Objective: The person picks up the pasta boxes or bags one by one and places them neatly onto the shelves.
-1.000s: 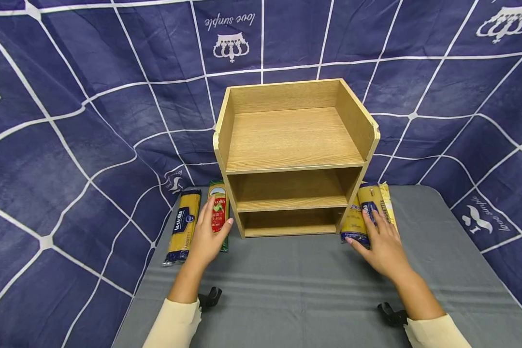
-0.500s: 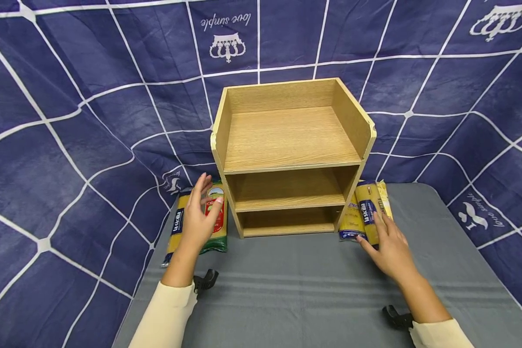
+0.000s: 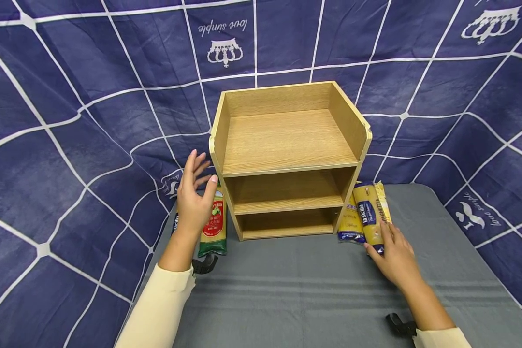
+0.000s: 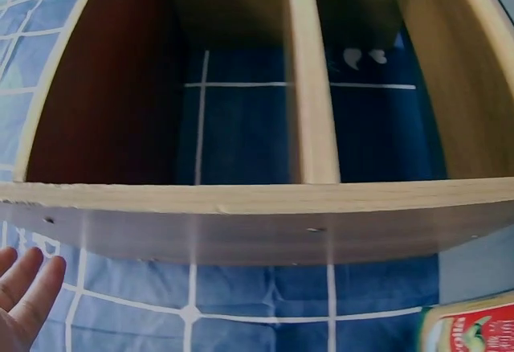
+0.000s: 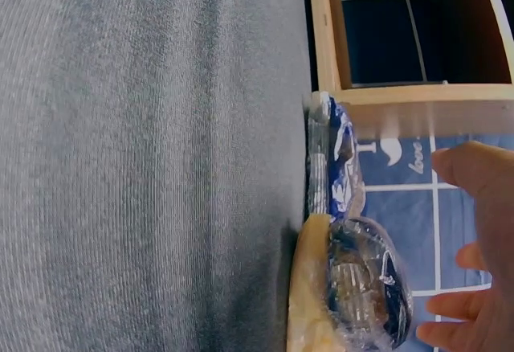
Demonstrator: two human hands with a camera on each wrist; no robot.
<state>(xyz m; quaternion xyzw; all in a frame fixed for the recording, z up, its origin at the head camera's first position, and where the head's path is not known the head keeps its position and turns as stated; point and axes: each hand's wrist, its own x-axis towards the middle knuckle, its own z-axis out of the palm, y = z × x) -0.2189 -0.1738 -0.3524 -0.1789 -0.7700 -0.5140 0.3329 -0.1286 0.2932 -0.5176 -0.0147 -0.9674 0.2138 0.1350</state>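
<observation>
My left hand (image 3: 194, 205) is raised beside the left wall of a small wooden shelf (image 3: 291, 137), fingers spread and holding nothing. Below and behind it lies a red-and-green pasta packet (image 3: 214, 224); another blue-labelled packet (image 3: 175, 221) is mostly hidden by the hand. In the left wrist view only some fingertips (image 4: 36, 292) show, apart from the shelf. My right hand (image 3: 396, 258) is over the near end of a blue-and-yellow spaghetti packet (image 3: 369, 215), fingers loosely bent. The right wrist view shows a gap between this hand (image 5: 494, 239) and the wrapped packet end (image 5: 365, 288).
Beside the spaghetti lie a yellow packet (image 3: 351, 223) against the shelf's right side and a paler yellow packet (image 3: 384, 200). Grey cloth (image 3: 287, 285) covers the table. Blue gridded fabric (image 3: 156, 53) hangs behind and at both sides.
My left hand has lifted up and away from the red-and-green packet. My right hand has drawn back slightly toward the near end of the spaghetti packet.
</observation>
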